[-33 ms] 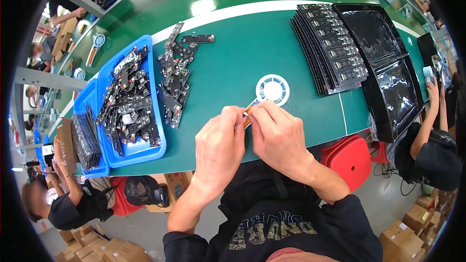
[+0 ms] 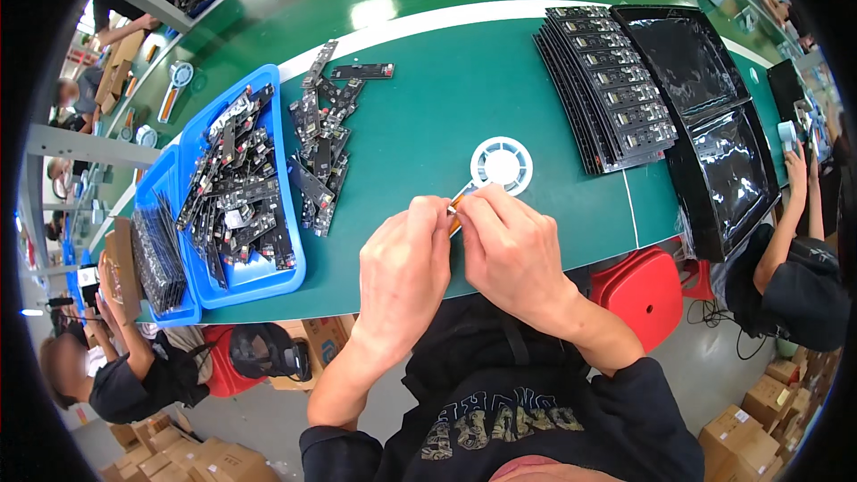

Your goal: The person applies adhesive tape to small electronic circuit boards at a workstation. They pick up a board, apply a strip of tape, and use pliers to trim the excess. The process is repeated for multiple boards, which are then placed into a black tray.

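My left hand (image 2: 406,254) and my right hand (image 2: 513,250) meet over the near middle of the green table, thumbs and fingers pinched together. Between the fingertips shows a small dark and shiny piece (image 2: 453,211), too small and too covered to name. An orange and white strip (image 2: 457,222) runs beneath the fingers; I cannot tell whether they grip it. Just beyond my right hand lies a white spoked reel (image 2: 486,145). Off to the left is a loose heap of narrow black circuit boards (image 2: 323,147). A blue tray (image 2: 292,214) beside it holds more of them.
A second blue tray (image 2: 190,314) holds stacked black boards in clear wrap. On the right, a stack of black board panels (image 2: 616,94) stands near a black two-part tray (image 2: 728,161). A red stool (image 2: 643,299) is by the table's front edge. Other people work at both sides.
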Motion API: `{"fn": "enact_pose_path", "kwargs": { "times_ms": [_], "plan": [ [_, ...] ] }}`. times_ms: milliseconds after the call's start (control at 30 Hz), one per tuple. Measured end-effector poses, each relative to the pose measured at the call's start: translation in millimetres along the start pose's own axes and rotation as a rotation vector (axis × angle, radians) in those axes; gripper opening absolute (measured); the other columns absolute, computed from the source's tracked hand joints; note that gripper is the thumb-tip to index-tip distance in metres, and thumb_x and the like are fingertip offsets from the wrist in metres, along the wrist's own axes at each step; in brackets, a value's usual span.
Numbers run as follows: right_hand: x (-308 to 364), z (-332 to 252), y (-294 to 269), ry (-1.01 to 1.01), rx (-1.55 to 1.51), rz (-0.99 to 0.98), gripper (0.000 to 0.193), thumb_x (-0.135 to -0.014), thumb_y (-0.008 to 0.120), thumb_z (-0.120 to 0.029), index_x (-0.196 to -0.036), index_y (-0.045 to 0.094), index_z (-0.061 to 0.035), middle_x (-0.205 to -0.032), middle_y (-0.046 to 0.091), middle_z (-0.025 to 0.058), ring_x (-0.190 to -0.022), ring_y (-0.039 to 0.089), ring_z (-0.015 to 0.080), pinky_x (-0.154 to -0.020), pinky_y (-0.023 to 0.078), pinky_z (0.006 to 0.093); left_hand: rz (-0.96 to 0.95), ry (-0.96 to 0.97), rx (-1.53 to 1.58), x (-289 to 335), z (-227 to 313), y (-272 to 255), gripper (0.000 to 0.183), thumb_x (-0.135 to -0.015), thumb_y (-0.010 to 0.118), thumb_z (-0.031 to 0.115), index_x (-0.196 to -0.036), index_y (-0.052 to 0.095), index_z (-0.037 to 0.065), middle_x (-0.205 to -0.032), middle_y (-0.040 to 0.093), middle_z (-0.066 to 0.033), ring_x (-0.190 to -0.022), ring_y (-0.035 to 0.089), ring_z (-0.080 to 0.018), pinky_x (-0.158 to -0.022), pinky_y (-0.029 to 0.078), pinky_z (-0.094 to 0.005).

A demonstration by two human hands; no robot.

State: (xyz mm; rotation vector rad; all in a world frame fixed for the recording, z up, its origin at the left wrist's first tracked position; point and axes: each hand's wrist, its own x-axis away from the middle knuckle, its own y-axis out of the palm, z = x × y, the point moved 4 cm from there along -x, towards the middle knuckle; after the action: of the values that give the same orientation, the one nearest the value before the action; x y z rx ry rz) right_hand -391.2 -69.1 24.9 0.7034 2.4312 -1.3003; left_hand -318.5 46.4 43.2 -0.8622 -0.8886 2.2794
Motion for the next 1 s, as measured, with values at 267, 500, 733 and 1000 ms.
{"fn": "enact_pose_path", "kwargs": {
  "times_ms": [267,500,733,1000],
  "plan": [
    [-2.6,0.0,0.8,0.042,-0.068,-0.024,0.011,-0.084,0.068,0.004,-0.093,0.063,-0.0001,-0.089,0.063,0.0117,-0.074,0.068,0.0323,-0.060,0.055,0.0414,0.047,0.138,0.000,0.4,-2.3,1.1,0.026,-0.087,0.078,-0.008,-0.097,0.056,0.000,-0.097,0.078,-0.0153,-0.077,0.075,-0.0319,-0.067,0.059,-0.0389],
    [-0.4,4.1,3.1,0.033,-0.154,0.023,0.013,-0.085,0.069,0.008,-0.095,0.064,0.0008,-0.089,0.064,0.0119,-0.072,0.068,0.0334,-0.058,0.055,0.0403,0.059,0.112,0.096,5.6,-4.2,4.6,0.023,-0.085,0.071,-0.012,-0.097,0.056,0.000,-0.105,0.077,-0.0179,-0.090,0.075,-0.0349,-0.075,0.061,-0.0428],
    [0.2,6.8,7.1,0.034,-0.191,0.019,0.012,-0.086,0.068,0.009,-0.095,0.063,0.0012,-0.090,0.064,0.0119,-0.072,0.068,0.0336,-0.057,0.055,0.0407,0.095,0.211,-0.017,4.7,-2.7,5.2,0.027,-0.087,0.076,-0.012,-0.090,0.053,0.000,-0.104,0.079,-0.0184,-0.080,0.076,-0.0302,-0.067,0.060,-0.0365],
    [1.4,6.8,8.9,0.042,-0.212,-0.023,0.017,-0.079,0.066,0.005,-0.094,0.061,0.0022,-0.092,0.059,0.0155,-0.075,0.068,0.0364,-0.061,0.055,0.0443,0.083,0.201,0.022,9.3,-5.2,8.5,0.026,-0.079,0.072,-0.016,-0.094,0.056,-0.001,-0.105,0.076,-0.0209,-0.095,0.075,-0.0389,-0.082,0.062,-0.0446]
  ]
}}
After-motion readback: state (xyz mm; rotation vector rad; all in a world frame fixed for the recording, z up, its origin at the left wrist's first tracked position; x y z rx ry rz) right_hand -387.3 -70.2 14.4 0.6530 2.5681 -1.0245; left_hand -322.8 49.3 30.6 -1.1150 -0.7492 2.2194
